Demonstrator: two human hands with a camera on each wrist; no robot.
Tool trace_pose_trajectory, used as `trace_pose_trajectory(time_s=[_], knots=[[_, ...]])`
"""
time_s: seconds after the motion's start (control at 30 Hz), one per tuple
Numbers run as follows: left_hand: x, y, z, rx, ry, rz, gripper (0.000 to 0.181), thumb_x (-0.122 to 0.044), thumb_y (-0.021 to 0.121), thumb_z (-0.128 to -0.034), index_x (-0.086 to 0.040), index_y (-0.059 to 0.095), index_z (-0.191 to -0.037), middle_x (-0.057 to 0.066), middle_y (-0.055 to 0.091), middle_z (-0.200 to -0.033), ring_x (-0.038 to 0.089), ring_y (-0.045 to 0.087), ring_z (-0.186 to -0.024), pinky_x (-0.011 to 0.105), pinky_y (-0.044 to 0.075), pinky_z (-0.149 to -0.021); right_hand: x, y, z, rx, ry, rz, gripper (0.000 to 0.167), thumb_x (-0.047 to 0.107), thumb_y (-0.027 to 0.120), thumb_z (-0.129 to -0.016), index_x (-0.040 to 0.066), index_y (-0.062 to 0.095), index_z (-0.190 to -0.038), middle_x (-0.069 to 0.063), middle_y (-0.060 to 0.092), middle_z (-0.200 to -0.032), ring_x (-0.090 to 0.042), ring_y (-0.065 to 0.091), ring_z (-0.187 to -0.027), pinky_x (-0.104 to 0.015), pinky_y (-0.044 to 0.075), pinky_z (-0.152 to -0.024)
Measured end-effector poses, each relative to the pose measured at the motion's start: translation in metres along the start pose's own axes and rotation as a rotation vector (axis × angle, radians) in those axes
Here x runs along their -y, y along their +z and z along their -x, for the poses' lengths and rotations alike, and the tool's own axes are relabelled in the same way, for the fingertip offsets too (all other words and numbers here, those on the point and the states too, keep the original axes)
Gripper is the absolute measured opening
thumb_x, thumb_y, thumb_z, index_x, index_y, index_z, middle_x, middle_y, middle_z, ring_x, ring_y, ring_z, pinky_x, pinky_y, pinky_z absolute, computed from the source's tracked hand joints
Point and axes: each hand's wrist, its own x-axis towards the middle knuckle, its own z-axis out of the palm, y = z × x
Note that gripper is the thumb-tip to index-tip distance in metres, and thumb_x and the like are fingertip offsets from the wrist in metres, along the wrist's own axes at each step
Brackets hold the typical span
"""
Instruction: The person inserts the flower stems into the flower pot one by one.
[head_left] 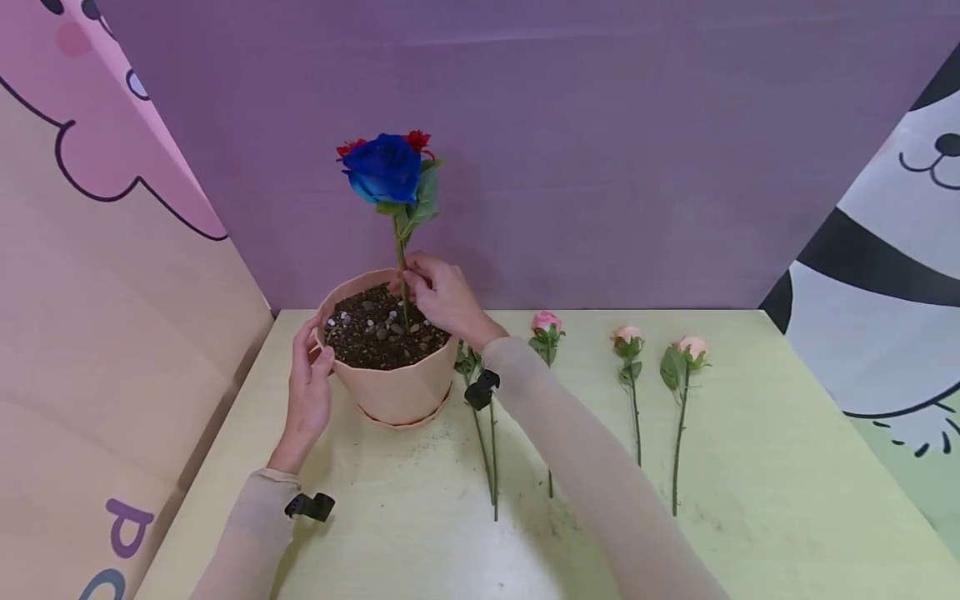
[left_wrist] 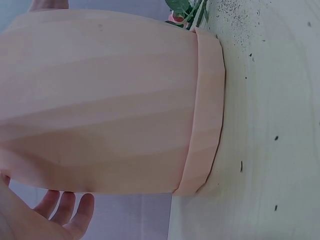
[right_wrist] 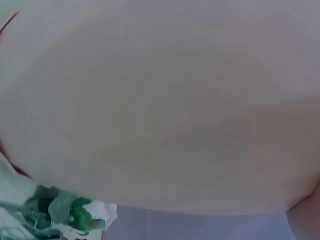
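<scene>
the blue rose (head_left: 384, 169) is standing upright in the soil (head_left: 358, 337) of the pot (head_left: 397, 387), at the far left of the bench (head_left: 780, 467). the right hand (head_left: 447, 297) is pinching its stem (head_left: 400, 232) above the soil; the left hand (head_left: 310, 385) is gripping the pot from the side. the person is seemingly planting the rose; the next move is probably calling for firming soil around the stem. farther right, a pink rose (head_left: 547, 322) and two peach roses (head_left: 692, 347) are lying cut.
</scene>
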Motion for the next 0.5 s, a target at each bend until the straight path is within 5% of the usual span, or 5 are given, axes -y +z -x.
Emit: trace_pose_trajectory(time_s=[0.37,0.5], knots=[[0.000,-0.008,0.001,-0.025,-0.003,-0.001,0.054,-0.019,0.035,-0.1127,-0.018,0.029,-0.167,0.021,0.044,-0.155,0.022,0.047,-0.133,0.024,0.041,-0.104,0.004,0.007,-0.001,0.081,-0.051,0.174,0.022,0.012,0.046,-0.113,0.009,0.068,-0.117,-0.001,0.081,-0.107,-0.017,0.068,-0.081,-0.023,0.046,-0.066],[0.001,-0.007,0.004,-0.026,-0.021,0.010,0.054,-0.017,0.035,-0.1126,-0.016,0.029,-0.167,0.021,0.043,-0.156,0.023,0.047,-0.133,0.022,0.042,-0.102,0.003,0.011,0.002,0.076,-0.036,0.155,0.023,0.012,0.048,-0.113,0.008,0.069,-0.118,-0.002,0.081,-0.110,-0.020,0.074,-0.092,-0.023,0.049,-0.068]])
